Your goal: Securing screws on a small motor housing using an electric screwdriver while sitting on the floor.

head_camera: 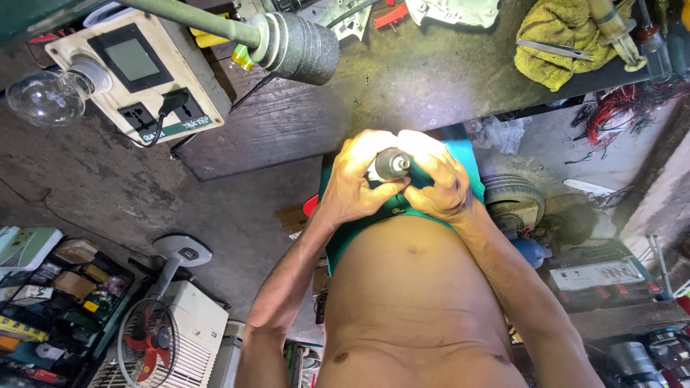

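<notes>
The bare belly [413,287] fills the near view, with both forearms rising from it to meet at the waist. The left hand [353,183] is clenched around the left side of a small dark cylinder [392,164], fingers curled over its top. The cylinder sits between the two palms, its pale end just left of the grip. The right hand [440,179] wraps the other side, thumb pressing in. The piece looks like stiff metal, probably dense for its size and smooth, so it may slip. The round body seems the safest hold. Beyond the grip lies a workbench [402,79], with a yellow rag [560,39] far right.
</notes>
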